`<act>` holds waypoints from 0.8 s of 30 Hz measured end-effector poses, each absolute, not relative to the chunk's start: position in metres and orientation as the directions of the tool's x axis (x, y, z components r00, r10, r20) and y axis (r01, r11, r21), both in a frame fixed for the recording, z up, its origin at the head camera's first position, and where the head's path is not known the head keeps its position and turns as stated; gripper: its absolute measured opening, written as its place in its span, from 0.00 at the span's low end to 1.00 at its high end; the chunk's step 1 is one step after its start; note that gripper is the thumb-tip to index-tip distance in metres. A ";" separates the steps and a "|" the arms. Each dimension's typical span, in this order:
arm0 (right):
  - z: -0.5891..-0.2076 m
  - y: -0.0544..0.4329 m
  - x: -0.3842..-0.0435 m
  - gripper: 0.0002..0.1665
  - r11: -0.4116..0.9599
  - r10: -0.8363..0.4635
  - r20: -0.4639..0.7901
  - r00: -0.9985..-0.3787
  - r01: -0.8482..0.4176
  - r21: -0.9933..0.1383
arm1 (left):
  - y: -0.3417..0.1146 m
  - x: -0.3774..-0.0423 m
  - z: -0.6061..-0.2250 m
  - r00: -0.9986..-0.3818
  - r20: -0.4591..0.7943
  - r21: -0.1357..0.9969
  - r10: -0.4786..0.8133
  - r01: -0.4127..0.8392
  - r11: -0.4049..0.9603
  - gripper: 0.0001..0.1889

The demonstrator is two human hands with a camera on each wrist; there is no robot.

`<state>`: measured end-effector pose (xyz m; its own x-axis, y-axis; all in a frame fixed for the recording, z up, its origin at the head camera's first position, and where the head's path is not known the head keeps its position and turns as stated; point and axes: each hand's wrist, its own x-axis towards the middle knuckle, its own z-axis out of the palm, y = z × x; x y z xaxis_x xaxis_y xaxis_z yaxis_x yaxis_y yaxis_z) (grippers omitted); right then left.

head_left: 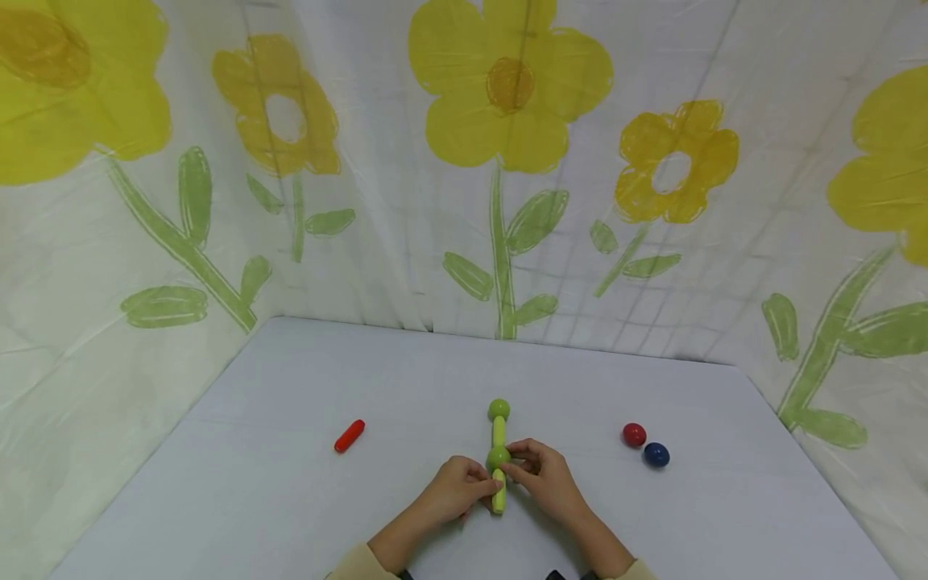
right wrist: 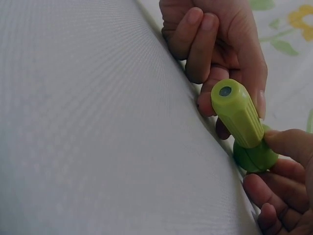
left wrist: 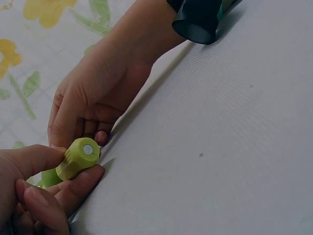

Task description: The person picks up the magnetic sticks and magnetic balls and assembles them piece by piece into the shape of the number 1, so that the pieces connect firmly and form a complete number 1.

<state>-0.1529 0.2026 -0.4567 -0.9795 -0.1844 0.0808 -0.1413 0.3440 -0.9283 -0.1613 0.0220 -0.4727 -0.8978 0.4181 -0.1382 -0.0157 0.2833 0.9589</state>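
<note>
A straight chain of toy building pieces lies in the middle of the white table in the head view: a far green ball (head_left: 499,409), a far yellow-green rod (head_left: 499,432), a nearer green ball (head_left: 498,458) and a nearer yellow-green rod (head_left: 499,501). My left hand (head_left: 453,488) pinches the nearer rod from the left between thumb and fingers. From the right, my right hand (head_left: 547,481) holds the nearer ball between thumb and fingers. Ribbed sides and a round grey disc in the end of the near rod (right wrist: 239,117) show in the right wrist view.
A red rod (head_left: 350,436) lies to the left on the white table (head_left: 290,491). To the right, a red ball (head_left: 634,435) and a blue ball (head_left: 656,455) sit close together. A curtain (head_left: 377,242) with printed flowers hangs behind and beside the table.
</note>
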 end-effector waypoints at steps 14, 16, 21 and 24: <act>-0.474 0.222 -0.164 0.20 0.383 -0.079 0.099 -0.992 -0.122 -0.916 | 0.022 -0.160 -0.472 -0.901 -0.124 0.960 0.415 -0.002 0.281 0.09; -0.471 0.224 -0.165 0.20 0.405 -0.036 0.088 -0.995 -0.095 -0.909 | 0.022 -0.160 -0.472 -0.901 -0.122 0.960 0.416 -0.001 0.281 0.09; -0.466 0.234 -0.166 0.19 0.448 0.071 0.092 -0.993 -0.051 -0.893 | 0.022 -0.160 -0.472 -0.900 -0.125 0.961 0.417 -0.005 0.278 0.09; -0.461 0.243 -0.166 0.20 0.470 0.123 0.085 -0.989 -0.018 -0.883 | 0.022 -0.160 -0.472 -0.900 -0.123 0.962 0.419 -0.004 0.273 0.09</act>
